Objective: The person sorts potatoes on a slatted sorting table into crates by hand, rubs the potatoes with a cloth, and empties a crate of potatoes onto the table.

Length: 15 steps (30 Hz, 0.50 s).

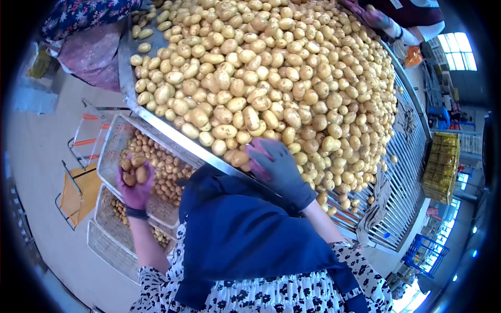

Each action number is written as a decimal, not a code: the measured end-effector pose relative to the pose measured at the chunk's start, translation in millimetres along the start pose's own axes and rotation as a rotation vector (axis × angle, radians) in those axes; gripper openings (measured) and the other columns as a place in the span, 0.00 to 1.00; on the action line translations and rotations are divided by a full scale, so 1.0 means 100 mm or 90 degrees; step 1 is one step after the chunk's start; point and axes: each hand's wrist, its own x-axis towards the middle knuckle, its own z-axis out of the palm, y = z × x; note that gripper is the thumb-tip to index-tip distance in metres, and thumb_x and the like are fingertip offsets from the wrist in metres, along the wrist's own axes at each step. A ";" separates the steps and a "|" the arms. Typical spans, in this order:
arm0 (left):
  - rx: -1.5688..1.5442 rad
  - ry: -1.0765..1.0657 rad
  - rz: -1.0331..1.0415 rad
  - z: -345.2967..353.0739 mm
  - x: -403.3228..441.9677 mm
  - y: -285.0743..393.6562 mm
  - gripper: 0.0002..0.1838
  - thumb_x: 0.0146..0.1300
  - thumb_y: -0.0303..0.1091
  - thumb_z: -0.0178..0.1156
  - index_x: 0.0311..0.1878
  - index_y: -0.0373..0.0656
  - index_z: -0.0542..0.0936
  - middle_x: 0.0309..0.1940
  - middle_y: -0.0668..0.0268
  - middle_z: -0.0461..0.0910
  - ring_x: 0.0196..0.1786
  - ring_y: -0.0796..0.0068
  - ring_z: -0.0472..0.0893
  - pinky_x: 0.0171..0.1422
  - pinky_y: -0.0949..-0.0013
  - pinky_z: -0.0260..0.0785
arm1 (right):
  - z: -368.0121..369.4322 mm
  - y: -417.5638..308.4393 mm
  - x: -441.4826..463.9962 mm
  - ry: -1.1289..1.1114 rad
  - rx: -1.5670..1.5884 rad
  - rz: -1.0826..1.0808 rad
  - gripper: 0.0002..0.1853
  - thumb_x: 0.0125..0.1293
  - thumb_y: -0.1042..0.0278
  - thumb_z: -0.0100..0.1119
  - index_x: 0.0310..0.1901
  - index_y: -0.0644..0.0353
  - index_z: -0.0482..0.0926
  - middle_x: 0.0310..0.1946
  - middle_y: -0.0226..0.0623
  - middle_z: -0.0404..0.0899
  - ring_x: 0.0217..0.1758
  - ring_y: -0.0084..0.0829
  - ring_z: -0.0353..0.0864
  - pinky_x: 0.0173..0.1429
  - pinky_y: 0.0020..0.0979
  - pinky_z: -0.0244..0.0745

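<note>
My left hand (136, 189), in a purple glove with a dark cuff, is raised above a crate. Its fingers are curled around several brownish potatoes (134, 170). My right hand (277, 168), gloved in grey with pinkish-purple fingers, is at the near edge of a large potato pile (271, 88). The fingers bend inward beside brownish potatoes (237, 158) by the metal rim; what lies inside them is hidden. Beneath my left hand, a clear plastic crate (110, 143) contains many small potatoes (166, 172).
The sorting table has a metal rim (175, 136) and rollers (404, 182) at right, with a cloth (376, 208) lying there. More crates (107, 245) stand lower left. Other people's clothing (91, 52) and a gloved hand (373, 16) show at the far side. Yellow crates (441, 167) are stacked right.
</note>
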 end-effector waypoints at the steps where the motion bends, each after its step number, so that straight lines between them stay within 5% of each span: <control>1: 0.265 0.040 0.086 -0.71 0.19 0.21 0.25 0.65 0.43 0.55 0.61 0.40 0.67 0.55 0.62 0.70 0.58 0.65 0.71 0.61 0.62 0.67 | -0.02 0.09 -0.07 0.043 -0.075 0.029 0.23 0.60 0.61 0.60 0.58 0.50 0.72 0.58 0.41 0.70 0.64 0.43 0.66 0.67 0.46 0.62; 2: 0.527 0.070 0.173 -1.26 0.43 0.25 0.27 0.66 0.42 0.55 0.65 0.40 0.64 0.59 0.59 0.68 0.61 0.62 0.70 0.64 0.62 0.65 | -0.05 0.18 -0.16 0.086 -0.156 0.061 0.24 0.59 0.62 0.60 0.58 0.50 0.71 0.59 0.41 0.69 0.66 0.45 0.63 0.69 0.49 0.57; 4: 0.601 0.297 0.412 -0.66 0.54 0.08 0.28 0.67 0.38 0.53 0.67 0.37 0.61 0.62 0.54 0.65 0.64 0.59 0.68 0.69 0.65 0.58 | -0.08 0.27 -0.21 0.108 -0.201 0.146 0.28 0.58 0.60 0.61 0.61 0.51 0.69 0.60 0.45 0.67 0.68 0.50 0.59 0.71 0.57 0.48; 5: 0.616 0.205 0.415 -0.43 0.65 0.04 0.30 0.68 0.37 0.52 0.68 0.35 0.58 0.65 0.51 0.62 0.66 0.60 0.65 0.70 0.64 0.55 | -0.12 0.25 -0.18 0.117 -0.271 0.232 0.30 0.57 0.58 0.61 0.62 0.51 0.68 0.59 0.47 0.67 0.68 0.52 0.58 0.70 0.59 0.47; 7: 1.095 0.015 0.572 0.33 0.69 -0.25 0.30 0.65 0.31 0.55 0.69 0.36 0.58 0.67 0.53 0.59 0.68 0.62 0.61 0.70 0.62 0.56 | 0.02 0.33 -0.20 0.102 -0.319 0.317 0.36 0.55 0.54 0.62 0.66 0.52 0.63 0.59 0.55 0.66 0.67 0.60 0.58 0.69 0.65 0.44; 8: 0.887 -0.088 0.621 0.63 0.79 -0.63 0.29 0.62 0.31 0.60 0.66 0.37 0.63 0.62 0.53 0.65 0.66 0.58 0.64 0.68 0.63 0.59 | 0.15 0.32 -0.16 0.044 -0.352 0.327 0.36 0.56 0.57 0.61 0.67 0.52 0.61 0.59 0.55 0.66 0.65 0.60 0.61 0.70 0.62 0.45; 9: 0.878 -0.195 0.592 1.15 0.68 -0.89 0.29 0.60 0.34 0.63 0.63 0.39 0.66 0.56 0.53 0.71 0.64 0.57 0.67 0.66 0.63 0.62 | 0.23 0.30 -0.09 0.040 -0.390 0.338 0.34 0.57 0.58 0.60 0.66 0.53 0.62 0.57 0.56 0.67 0.63 0.59 0.64 0.71 0.58 0.47; 10: 0.992 -0.332 0.784 1.31 0.86 -1.19 0.26 0.59 0.35 0.62 0.60 0.41 0.69 0.53 0.55 0.72 0.61 0.59 0.70 0.64 0.62 0.64 | 0.27 0.30 -0.03 0.036 -0.427 0.348 0.32 0.58 0.59 0.59 0.65 0.53 0.63 0.56 0.56 0.68 0.62 0.58 0.66 0.72 0.55 0.49; 12: 1.038 -0.524 0.627 1.89 0.58 -1.65 0.24 0.58 0.44 0.61 0.57 0.50 0.73 0.56 0.59 0.71 0.60 0.57 0.69 0.61 0.54 0.61 | 0.16 0.35 -0.03 0.070 -0.310 0.260 0.29 0.58 0.60 0.59 0.62 0.54 0.66 0.55 0.54 0.70 0.61 0.55 0.68 0.72 0.52 0.51; 14: 1.156 -0.540 0.793 1.96 0.43 -2.11 0.17 0.57 0.50 0.60 0.49 0.58 0.78 0.63 0.63 0.65 0.68 0.55 0.59 0.62 0.37 0.51 | -0.01 0.41 -0.10 0.100 -0.191 0.167 0.26 0.58 0.61 0.58 0.59 0.55 0.69 0.53 0.51 0.72 0.60 0.52 0.69 0.72 0.49 0.52; 15: 1.200 -0.544 0.809 1.99 0.50 -2.14 0.16 0.56 0.49 0.61 0.46 0.58 0.78 0.63 0.63 0.64 0.68 0.55 0.59 0.62 0.38 0.52 | -0.11 0.45 -0.16 0.113 -0.121 0.174 0.22 0.58 0.62 0.59 0.55 0.57 0.72 0.52 0.49 0.73 0.59 0.50 0.70 0.71 0.48 0.55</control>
